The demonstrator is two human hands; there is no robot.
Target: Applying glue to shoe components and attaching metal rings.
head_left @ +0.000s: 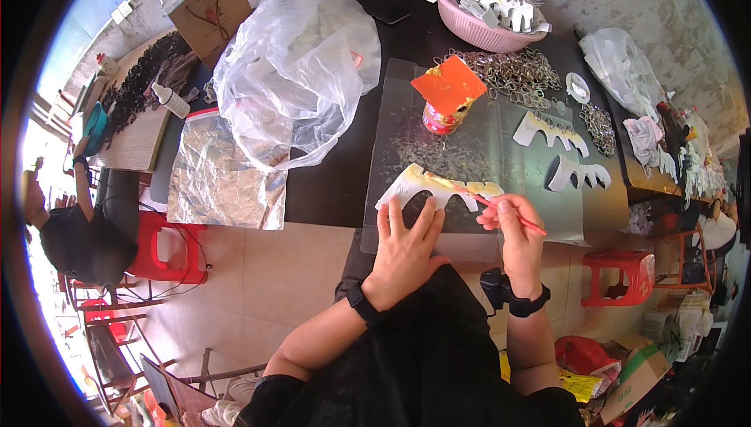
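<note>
While the left hand (405, 252), fingers spread, steadies the white scalloped piece (400, 186) on the clear sheet (397, 139), the right hand (518, 231) pinches a red brush (533, 227) at its yellowed band. Judgement: light, even strokes lengthwise; left fingertips on bare white; piece pressed flat against slipping.

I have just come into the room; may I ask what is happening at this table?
A person's left hand lies with spread fingers on a white scalloped piece, against the sheet. The right hand grips a thin red stick, its tip at the yellowish band along the piece's upper edge. Beyond stands a red can with an orange card on top. To the right lie two similar pieces, one yellow-edged.
</note>
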